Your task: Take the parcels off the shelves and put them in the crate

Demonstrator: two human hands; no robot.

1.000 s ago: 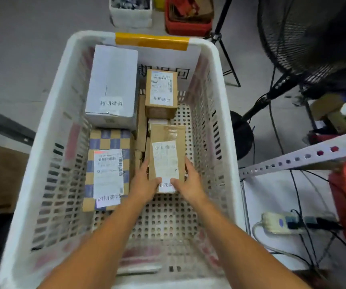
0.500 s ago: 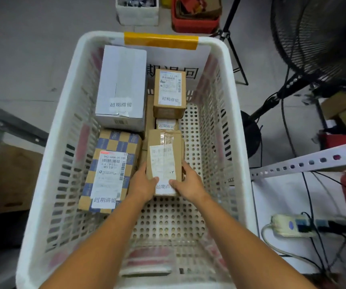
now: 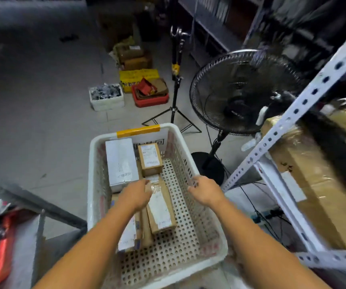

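Both hands hang above the white crate (image 3: 94,174), holding nothing. Left hand (image 3: 135,195) hovers with relaxed fingers over the far end of a long brown parcel (image 3: 160,209); right hand (image 3: 205,190) is loosely curled near the crate's right wall. That parcel lies flat on the crate floor beside a labelled parcel (image 3: 128,236). A white box (image 3: 121,163) and a small brown box (image 3: 149,158) lie farther back.

Crate (image 3: 91,174): white, perforated, on floor at ctr.
Parcels: white box (image 3: 121,163) far-left inside; small brown box (image 3: 150,159) just right of it; long brown parcel (image 3: 160,207) nearer, lying flat.
L hand (image 3: 135,195): above long brown parcel, fingers relaxed, empty.
R hand (image 3: 206,190): by crate's right wall, loosely curled, empty.
Fan (image 3: 243,94): black, far-right of crate.
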